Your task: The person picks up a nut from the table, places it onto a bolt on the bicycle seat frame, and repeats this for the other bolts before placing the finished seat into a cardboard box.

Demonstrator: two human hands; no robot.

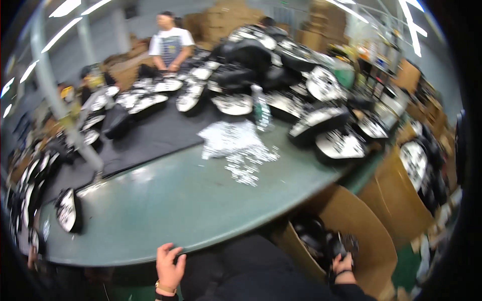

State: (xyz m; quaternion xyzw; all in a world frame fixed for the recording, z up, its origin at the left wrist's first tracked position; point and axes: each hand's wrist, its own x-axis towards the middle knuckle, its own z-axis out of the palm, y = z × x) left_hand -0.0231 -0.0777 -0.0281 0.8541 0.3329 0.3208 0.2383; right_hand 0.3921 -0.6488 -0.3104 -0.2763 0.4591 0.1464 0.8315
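My left hand (169,267) hangs beside the near edge of the green table (150,210), its fingers spread and slightly curled, holding nothing. Down in an open cardboard box (351,213) at the right, my right hand (343,264) has its fingers closed on a black seat (332,244), though blur softens the grip. More black seats (309,231) lie inside that box. On the tabletop, a single seat with a white underside (68,210) rests at the left. Small pale pieces (246,168) spill from a clear plastic bag (228,140) in the middle.
A big heap of black seats with white undersides (251,55) covers the table's far side. A clear bottle (261,110) stands before it. Another cardboard box (399,195) is at the right. A grey post (65,115) rises at the left. Across the table stands a person (170,45).
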